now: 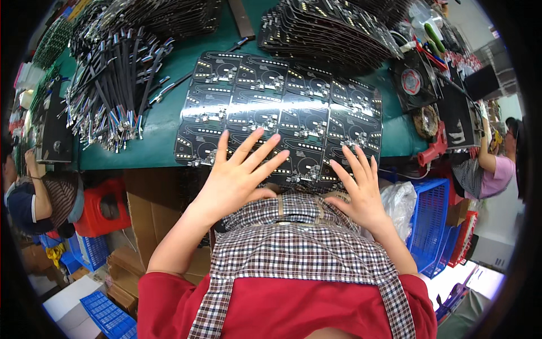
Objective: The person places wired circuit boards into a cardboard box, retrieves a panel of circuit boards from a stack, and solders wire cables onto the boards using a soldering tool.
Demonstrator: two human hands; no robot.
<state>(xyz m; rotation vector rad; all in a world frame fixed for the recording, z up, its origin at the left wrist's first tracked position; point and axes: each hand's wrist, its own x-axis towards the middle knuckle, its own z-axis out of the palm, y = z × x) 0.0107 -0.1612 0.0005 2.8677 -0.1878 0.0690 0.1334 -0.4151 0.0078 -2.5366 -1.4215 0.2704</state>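
Observation:
A black printed circuit board panel (259,93), divided into several repeated units with white markings and small parts, lies at the front edge of the green table. My left hand (240,169) is spread over its near left part, fingers apart. On the near right part rests my right hand (359,183), also with fingers spread and thumb pointing inward. Neither hand holds anything. Whether the fingertips press on the panel or hover just above it, I cannot tell. A bundle of black cables (116,85) with coloured wire ends lies left of the panel.
Tall stacks of black boards (327,37) stand behind the panel. At the right are a soldering station (415,82) and a red tool (435,148). Blue crates (429,217) and a red stool (101,209) stand below table height. Other people sit at both sides.

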